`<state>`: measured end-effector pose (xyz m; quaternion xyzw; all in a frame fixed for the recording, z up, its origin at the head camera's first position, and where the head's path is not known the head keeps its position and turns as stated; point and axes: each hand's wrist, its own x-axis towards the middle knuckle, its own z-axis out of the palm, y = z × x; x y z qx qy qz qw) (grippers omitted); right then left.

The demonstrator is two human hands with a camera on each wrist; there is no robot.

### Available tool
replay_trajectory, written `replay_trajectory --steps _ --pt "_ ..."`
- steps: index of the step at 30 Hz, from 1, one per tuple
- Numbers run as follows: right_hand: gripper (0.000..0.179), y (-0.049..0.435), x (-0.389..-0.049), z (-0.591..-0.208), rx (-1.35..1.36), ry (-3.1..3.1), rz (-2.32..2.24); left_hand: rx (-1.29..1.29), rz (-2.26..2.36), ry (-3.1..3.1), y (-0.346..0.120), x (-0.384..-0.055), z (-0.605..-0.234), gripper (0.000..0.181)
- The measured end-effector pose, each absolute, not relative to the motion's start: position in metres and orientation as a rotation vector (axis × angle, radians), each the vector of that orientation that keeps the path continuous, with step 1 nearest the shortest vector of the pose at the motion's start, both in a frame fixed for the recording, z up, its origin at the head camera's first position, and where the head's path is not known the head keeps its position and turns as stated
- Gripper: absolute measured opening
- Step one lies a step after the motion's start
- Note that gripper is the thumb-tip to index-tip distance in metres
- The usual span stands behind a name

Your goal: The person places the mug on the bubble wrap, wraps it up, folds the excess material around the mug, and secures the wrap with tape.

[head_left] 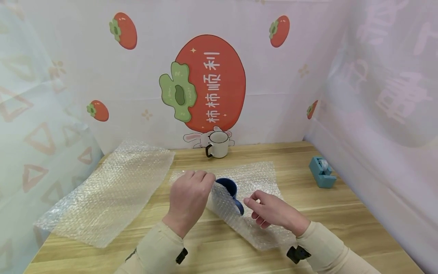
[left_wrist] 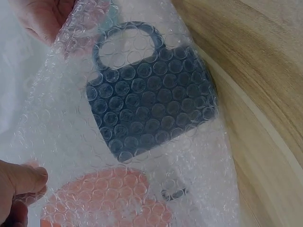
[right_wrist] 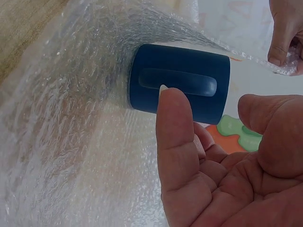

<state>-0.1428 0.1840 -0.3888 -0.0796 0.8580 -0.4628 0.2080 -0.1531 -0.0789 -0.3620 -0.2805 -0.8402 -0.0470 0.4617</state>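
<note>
From my station I see the left hand (head_left: 188,199) and right hand (head_left: 275,211) bare, in plain cream sleeves (head_left: 330,245). Just right of the left cuff (head_left: 161,243), a small black block (head_left: 181,255) juts out; a thin dark strip (head_left: 130,254) shows left of it. Well right of that cuff, the other sleeve carries a chunkier black piece (head_left: 299,254).

Head camera looks forward and down; nearer wrist views share the blue mug (right_wrist: 182,80).

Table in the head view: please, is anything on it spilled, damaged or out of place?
Nothing looks spilled or broken. Only the left bubble wrap sheet is slightly askew: its outer side reaches past the left edge of the table. The blue mug and white mug look intact where visible.
</note>
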Motion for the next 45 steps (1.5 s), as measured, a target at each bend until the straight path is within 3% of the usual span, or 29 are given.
replay_trajectory --steps 29,45 --pt "0.044 0.193 -0.144 -0.396 -0.172 2.383 -1.294 -0.710 -0.100 -2.156 -0.044 -0.187 -0.390 0.014" --pt "0.041 0.197 -0.144 -0.398 -0.161 2.390 -1.297 -0.752 -0.063 -2.244 -0.038 -0.189 -0.405 0.013"
